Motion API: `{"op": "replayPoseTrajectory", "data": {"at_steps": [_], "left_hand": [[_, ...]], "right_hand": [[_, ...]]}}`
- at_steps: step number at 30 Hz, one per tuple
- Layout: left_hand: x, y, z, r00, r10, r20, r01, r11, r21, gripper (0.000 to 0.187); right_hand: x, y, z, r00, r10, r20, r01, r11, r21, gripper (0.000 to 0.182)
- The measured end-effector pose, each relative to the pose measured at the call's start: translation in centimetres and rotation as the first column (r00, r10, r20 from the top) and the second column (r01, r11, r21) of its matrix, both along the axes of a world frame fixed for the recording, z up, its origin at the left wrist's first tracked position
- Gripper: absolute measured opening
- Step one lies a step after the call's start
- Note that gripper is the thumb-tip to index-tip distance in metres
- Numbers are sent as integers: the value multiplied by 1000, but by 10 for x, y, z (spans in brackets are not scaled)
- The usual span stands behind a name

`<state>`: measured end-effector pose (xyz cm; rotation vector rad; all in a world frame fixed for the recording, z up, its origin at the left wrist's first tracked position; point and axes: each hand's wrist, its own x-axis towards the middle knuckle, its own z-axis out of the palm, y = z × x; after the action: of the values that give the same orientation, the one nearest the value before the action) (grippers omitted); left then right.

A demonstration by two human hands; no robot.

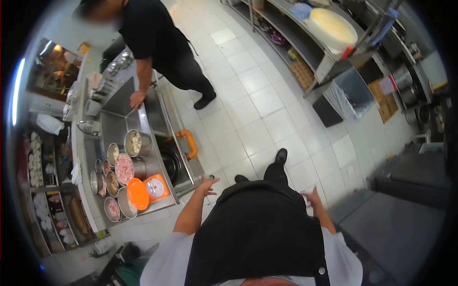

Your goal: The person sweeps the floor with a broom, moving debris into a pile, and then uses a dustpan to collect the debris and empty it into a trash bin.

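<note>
My left hand (pixel 206 186) hangs in the air beside the corner of the steel sink counter (pixel 167 212), fingers spread and holding nothing. Closest to it on that counter is an orange kitchen scale (pixel 155 187) with a round dial and an orange pan (pixel 138 194). Metal pots stand beside the scale, among them a large one of pink raw meat (pixel 124 168) and one with pale chunks (pixel 136 142). On my other side, my right hand (pixel 313 196) is held out by my apron (pixel 257 233), its fingers apart; a pale patch shows beside it.
Across the sink a person in black (pixel 157 47) leans with one hand on its edge. An orange pipe (pixel 188 143) sticks out below. A shelf table (pixel 286 43) bears a large white tub (pixel 332 29); a lined bin (pixel 350 93) stands near it. Grey chest-like units (pixel 391 229) are at right.
</note>
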<state>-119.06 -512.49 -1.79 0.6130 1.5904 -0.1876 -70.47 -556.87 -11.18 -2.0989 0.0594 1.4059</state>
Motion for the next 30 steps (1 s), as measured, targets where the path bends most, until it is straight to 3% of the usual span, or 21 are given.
{"op": "replayPoseTrajectory", "data": {"at_steps": [1,2,3,4,10,12,13,16,17,18,19,20,21,24,27,29,30], "left_hand": [[2,-16,-9,992,-118,-37,114,990,-79,153],[-3,-41,-20,968,-244,-61,228,953,-198,155],[-29,-78,-69,958,-287,17,279,914,-294,157],[-35,-92,-73,948,-319,6,304,898,-319,157],[-57,-101,-82,902,-424,-84,370,858,-357,160],[-45,-47,-69,928,-319,-195,291,944,-159,158],[-37,-22,-63,922,-323,-213,299,944,-139,158],[-37,37,-65,956,-255,-148,262,965,28,145],[-39,66,-73,960,-255,-114,263,963,63,140],[-34,92,-72,961,-256,-104,266,960,90,135],[-9,107,-44,957,-196,-216,235,956,173,130],[19,114,-13,942,-120,-314,207,943,262,124],[35,129,2,975,-188,-115,216,917,335,146],[96,163,25,929,-324,-177,367,762,534,141],[173,78,131,865,-485,-129,463,670,581,132],[209,33,120,815,-575,-77,499,627,598,138],[232,1,115,764,-639,-85,558,591,583,130]], "right_hand": [[-47,-60,25,993,-66,98,70,997,-39,138],[-88,-107,47,993,-72,96,85,986,-144,138],[-131,-149,66,994,-95,51,105,959,-262,137],[-160,-176,82,994,-111,21,111,939,-327,137],[-219,-205,94,989,-135,-53,103,910,-403,136],[-196,-187,79,986,-162,-39,135,914,-383,136],[-165,-170,71,980,-200,-19,179,912,-369,136],[-69,-130,78,929,-364,60,363,874,-323,137],[-35,-140,60,919,-367,143,390,899,-202,141],[12,-156,49,881,-468,64,472,868,-156,133],[42,-149,84,894,-357,270,420,879,-226,141],[91,-183,48,837,-437,330,504,851,-152,136],[108,-172,118,810,-462,362,538,831,-141,136],[148,-202,197,718,-551,426,621,783,-32,135],[137,-243,213,666,-488,565,554,830,64,132],[119,-285,146,429,-177,886,373,928,5,133],[99,-298,135,414,-197,889,374,927,31,131]]}}
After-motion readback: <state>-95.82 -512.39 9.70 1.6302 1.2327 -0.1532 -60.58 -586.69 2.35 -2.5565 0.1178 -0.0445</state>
